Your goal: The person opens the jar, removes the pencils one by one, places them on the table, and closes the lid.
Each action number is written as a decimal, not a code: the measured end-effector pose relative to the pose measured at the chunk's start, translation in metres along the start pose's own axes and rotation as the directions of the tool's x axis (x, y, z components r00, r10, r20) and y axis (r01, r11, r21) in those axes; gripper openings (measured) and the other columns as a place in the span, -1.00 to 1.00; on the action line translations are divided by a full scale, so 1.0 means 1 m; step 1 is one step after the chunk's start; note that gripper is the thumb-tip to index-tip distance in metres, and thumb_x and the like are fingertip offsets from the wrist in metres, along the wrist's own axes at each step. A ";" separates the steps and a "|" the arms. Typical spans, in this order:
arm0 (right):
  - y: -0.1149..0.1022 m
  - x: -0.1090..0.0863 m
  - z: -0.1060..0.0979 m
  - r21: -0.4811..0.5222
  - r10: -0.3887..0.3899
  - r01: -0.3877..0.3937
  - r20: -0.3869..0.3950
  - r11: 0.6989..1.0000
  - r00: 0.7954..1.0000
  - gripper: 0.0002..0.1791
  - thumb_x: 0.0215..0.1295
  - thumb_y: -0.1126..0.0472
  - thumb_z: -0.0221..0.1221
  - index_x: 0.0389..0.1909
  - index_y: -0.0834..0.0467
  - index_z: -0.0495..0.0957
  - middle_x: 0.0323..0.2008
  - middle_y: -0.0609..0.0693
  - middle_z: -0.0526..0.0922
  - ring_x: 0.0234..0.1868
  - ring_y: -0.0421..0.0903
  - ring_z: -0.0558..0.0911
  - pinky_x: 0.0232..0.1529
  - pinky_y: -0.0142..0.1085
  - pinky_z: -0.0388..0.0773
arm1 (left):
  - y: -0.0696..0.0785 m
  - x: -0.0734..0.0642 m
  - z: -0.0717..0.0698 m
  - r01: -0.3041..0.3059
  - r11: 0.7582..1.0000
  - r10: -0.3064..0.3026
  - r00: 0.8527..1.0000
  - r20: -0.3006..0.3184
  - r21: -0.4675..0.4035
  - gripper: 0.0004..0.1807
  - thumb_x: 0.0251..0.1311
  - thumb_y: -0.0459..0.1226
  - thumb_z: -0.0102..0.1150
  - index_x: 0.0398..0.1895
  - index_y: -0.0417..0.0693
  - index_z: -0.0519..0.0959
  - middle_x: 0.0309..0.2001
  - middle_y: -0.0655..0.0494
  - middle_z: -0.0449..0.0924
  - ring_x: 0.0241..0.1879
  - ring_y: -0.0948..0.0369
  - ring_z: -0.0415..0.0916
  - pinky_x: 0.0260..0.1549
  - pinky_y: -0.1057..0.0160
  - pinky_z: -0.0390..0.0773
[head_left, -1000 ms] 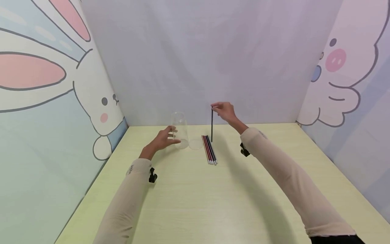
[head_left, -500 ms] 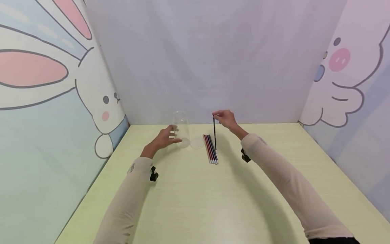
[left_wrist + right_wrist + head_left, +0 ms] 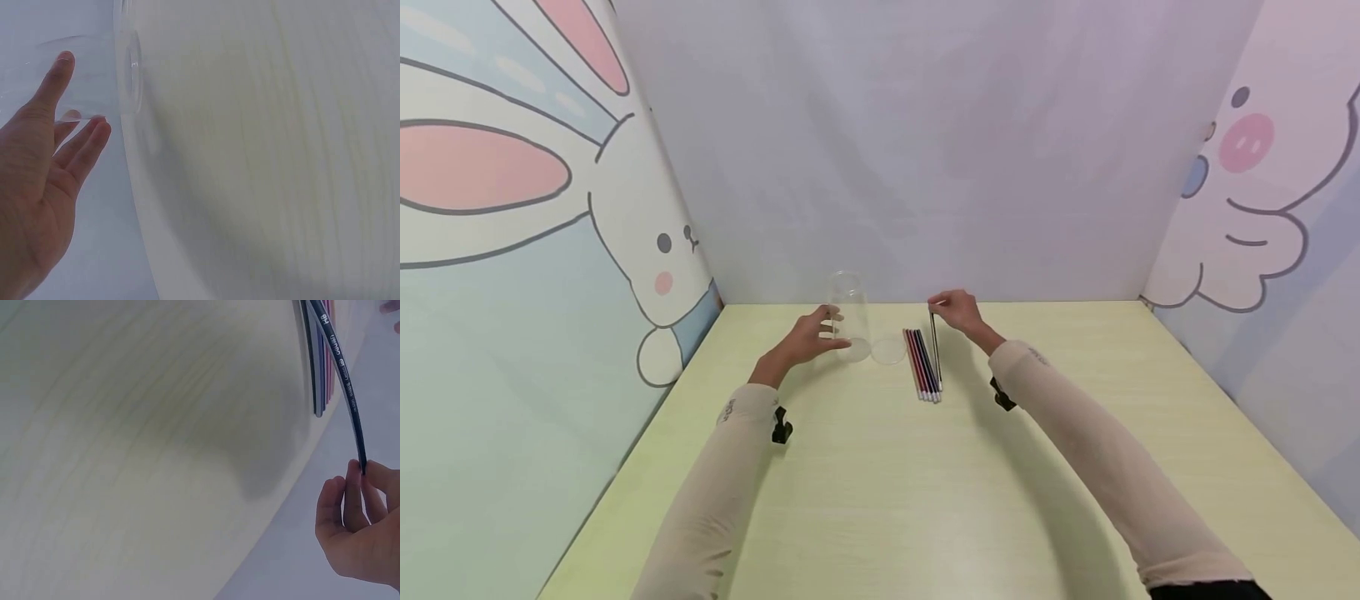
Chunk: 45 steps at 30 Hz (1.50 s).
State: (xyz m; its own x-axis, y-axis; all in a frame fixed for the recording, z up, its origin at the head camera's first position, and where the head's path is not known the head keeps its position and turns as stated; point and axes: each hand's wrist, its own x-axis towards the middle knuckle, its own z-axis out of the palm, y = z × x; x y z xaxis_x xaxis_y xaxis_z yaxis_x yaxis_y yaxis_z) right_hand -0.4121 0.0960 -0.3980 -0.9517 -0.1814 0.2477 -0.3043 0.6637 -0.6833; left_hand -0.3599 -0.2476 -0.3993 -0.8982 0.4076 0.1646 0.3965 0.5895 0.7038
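My left hand (image 3: 807, 337) holds a clear, see-through cylinder (image 3: 850, 310) that stands upright toward the back of the table. In the left wrist view the thumb lies on one side of the cylinder (image 3: 94, 84) and the fingers on the other. My right hand (image 3: 958, 311) pinches a black pencil (image 3: 936, 346) by its upper end; the pencil leans steeply, its lower end down by a row of pencils (image 3: 921, 367). Lettering with "HB" shows along the pencil (image 3: 344, 369) in the right wrist view. Several pencils, red to dark, lie side by side with white ends toward me.
A clear round disc (image 3: 889, 351) lies flat between the cylinder and the pencil row. Behind the pale wooden table (image 3: 880, 483) rises a plain backdrop (image 3: 910, 150). Side panels with a cartoon rabbit (image 3: 647, 250) and a pig (image 3: 1247, 150) border it.
My right hand has come down and slightly right, bringing the black pencil lower and toward me, beside the row's right side. The left hand stays at the cylinder.
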 end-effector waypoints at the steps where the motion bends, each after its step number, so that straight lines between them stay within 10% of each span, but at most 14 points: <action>1: 0.001 -0.001 0.002 -0.009 0.006 -0.006 0.008 1.000 1.000 -0.68 0.52 0.17 0.22 0.10 0.28 0.71 0.03 0.25 0.75 0.03 0.18 0.72 0.01 0.01 0.71 | 0.000 0.000 0.000 0.001 1.000 -0.001 1.000 0.000 0.002 -0.26 0.32 -0.20 0.44 0.40 -0.25 0.26 0.42 -0.23 0.39 0.35 -0.16 0.47 0.19 -0.07 0.66; 21: 0.003 -0.021 0.026 -0.085 0.068 -0.061 0.081 0.995 0.994 -0.70 0.49 0.18 0.25 0.09 0.26 0.73 0.02 0.20 0.76 -0.01 0.12 0.75 -0.21 -0.14 0.74 | 0.005 -0.002 0.002 0.013 1.000 -0.013 1.000 0.009 -0.002 -0.26 0.33 -0.21 0.42 0.42 -0.25 0.24 0.45 -0.26 0.36 0.37 -0.16 0.45 0.23 -0.08 0.63; 45: 0.007 -0.025 0.035 -0.071 0.035 -0.032 0.037 0.997 0.999 -0.71 0.46 0.18 0.30 0.04 0.27 0.74 -0.03 0.17 0.78 0.02 0.13 0.73 0.01 -0.03 0.71 | 0.004 -0.003 0.003 0.007 1.000 -0.007 1.000 0.008 0.005 -0.25 0.33 -0.22 0.42 0.43 -0.28 0.23 0.43 -0.29 0.36 0.36 -0.18 0.44 0.24 -0.09 0.63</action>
State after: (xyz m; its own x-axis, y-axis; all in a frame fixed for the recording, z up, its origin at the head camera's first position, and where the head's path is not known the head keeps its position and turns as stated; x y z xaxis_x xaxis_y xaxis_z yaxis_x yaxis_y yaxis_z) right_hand -0.3919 0.0795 -0.4330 -0.9626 -0.1848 0.1979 -0.2697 0.7193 -0.6403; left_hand -0.3552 -0.2443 -0.3986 -0.8992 0.4094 0.1542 0.3914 0.5955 0.7015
